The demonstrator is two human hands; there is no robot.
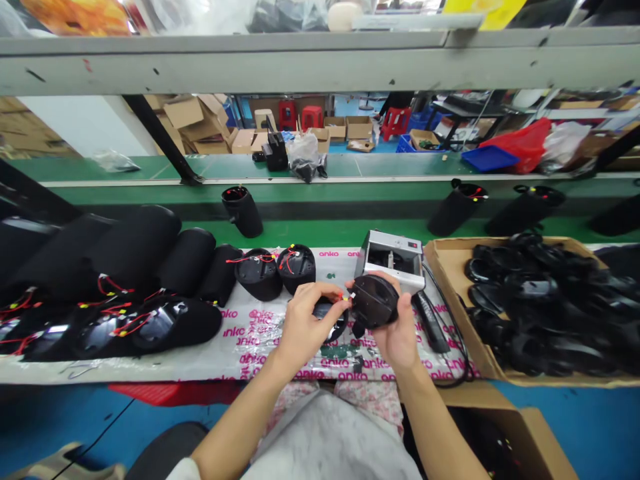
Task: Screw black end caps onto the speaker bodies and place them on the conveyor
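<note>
My right hand (403, 337) grips a round black plastic cap (375, 301), tilted so that its flat face shows. Just left of it, my left hand (306, 320) pinches a small wire connector (346, 299) with red and yellow on it, close to the cap's edge. Under and between both hands stands a black cylinder (334, 327), partly hidden by my left fingers. Two more black cylinders (259, 273) with red wires on top stand beyond my left hand.
A grey metal device (393, 257) and a black-handled tool (431, 323) with a cable lie right of my hands. A cardboard tray (450, 267) of black parts sits farther right. Many black cylinders (135, 250) crowd the left. Behind runs a green conveyor (320, 230), below a shelf beam (310, 70).
</note>
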